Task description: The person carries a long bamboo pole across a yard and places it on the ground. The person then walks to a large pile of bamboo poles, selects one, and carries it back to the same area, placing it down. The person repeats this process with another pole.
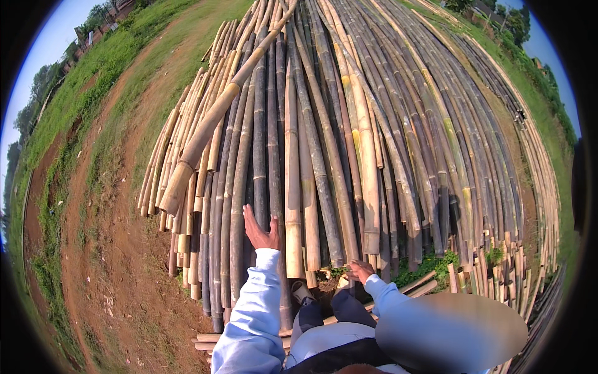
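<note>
On the left, green grass [81, 93] and a brown dirt path [118, 262] run beside a big pile of bamboo poles [405, 124]. One thick, pale pole [208, 128] lies slanted over the top of the pile, and its cut end sticks out to the left, apart from both hands. Next come long dark poles [259, 156], and the left hand [261, 234] is right over their near part, so they run straight ahead of its fingers. Those fingers are let go and wide open, with the thumb sticking out to the side. I can't tell if the palm touches a dark pole or just hangs above it. Between the two hands, more poles point their ends at the person. A shoe [302, 292] peeks out under them, partly covered. Then comes the right hand [361, 271], close by the end of a brownish pole [344, 218]. Its fingers point left, loose and a bit apart, but they look small, and I can't see if the tips touch the wood. Further right are leafy weeds [423, 268] and shorter pale poles [512, 274]. A blurry oval [451, 324] hides what is low down there, and the pile's far end is cut off at the top.
</note>
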`<state>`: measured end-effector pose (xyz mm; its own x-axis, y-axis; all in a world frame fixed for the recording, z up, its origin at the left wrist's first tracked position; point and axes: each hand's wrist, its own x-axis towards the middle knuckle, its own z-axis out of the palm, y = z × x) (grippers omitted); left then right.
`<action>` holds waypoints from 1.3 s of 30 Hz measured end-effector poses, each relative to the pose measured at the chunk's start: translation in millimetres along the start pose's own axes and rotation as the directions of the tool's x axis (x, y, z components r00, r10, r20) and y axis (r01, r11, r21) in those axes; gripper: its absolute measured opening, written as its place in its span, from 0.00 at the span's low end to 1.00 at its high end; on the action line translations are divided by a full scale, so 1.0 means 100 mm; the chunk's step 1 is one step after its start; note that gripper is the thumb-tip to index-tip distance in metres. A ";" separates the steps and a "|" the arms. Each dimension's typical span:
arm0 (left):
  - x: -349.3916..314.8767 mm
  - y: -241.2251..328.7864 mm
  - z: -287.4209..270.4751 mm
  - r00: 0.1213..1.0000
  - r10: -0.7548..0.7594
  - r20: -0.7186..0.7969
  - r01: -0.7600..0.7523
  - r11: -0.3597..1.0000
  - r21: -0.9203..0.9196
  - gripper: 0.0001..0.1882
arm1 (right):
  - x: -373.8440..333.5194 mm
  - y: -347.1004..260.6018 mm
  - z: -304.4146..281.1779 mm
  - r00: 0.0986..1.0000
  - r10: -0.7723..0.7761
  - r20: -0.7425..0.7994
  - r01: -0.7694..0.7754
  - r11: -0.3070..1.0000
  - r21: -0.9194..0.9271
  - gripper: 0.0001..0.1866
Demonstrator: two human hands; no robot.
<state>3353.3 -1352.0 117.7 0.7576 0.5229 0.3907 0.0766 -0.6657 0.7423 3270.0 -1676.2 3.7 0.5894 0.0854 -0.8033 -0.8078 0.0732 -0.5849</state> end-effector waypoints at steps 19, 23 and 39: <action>-2.04 -0.87 -0.25 0.166 -0.564 0.809 -0.016 0.819 0.574 0.37 | -0.09 0.74 -1.13 0.919 0.130 -0.371 -0.200 0.967 -0.156 0.08; -2.65 -1.21 -0.43 0.095 -0.644 0.760 -0.076 0.756 0.650 0.30 | -0.24 1.01 -1.46 0.870 0.240 -0.431 -0.360 0.907 -0.220 0.08; -1.88 -0.56 0.56 0.458 -0.367 0.810 0.017 0.914 0.405 0.22 | 0.48 0.81 -1.77 0.931 0.195 -0.307 -0.140 0.971 0.194 0.05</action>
<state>3242.8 -1443.2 -28.2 0.8435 0.0524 -0.5345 0.3453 -0.8151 0.4651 3231.3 -1842.1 -101.8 0.3885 -0.2111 -0.8969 -0.8651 0.2517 -0.4340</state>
